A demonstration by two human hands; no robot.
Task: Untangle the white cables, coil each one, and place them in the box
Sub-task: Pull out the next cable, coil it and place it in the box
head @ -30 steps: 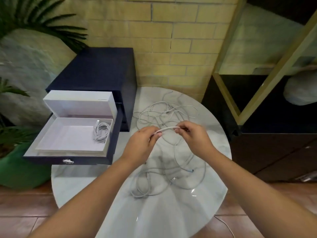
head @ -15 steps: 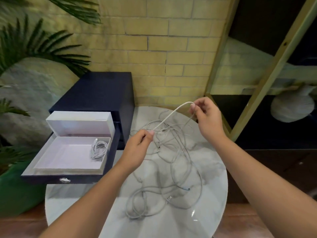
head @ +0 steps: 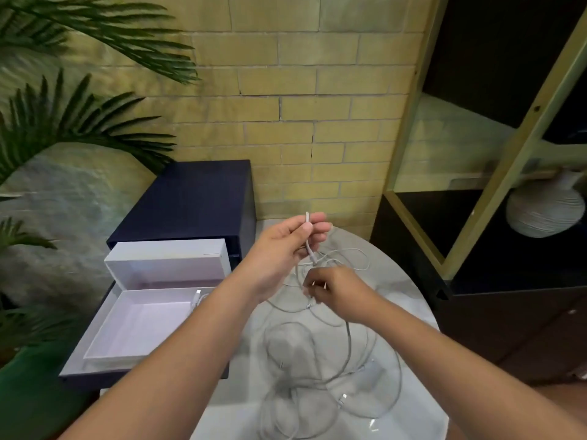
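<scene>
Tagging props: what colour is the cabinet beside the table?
The cabinet is dark navy blue; head view.

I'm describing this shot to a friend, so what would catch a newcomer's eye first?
At centre, the left hand pinches a cable end upright while the right hand grips a strand just below. Under them a tangle of white cables sprawls on the round table; left of it, a white box stands open.
</scene>
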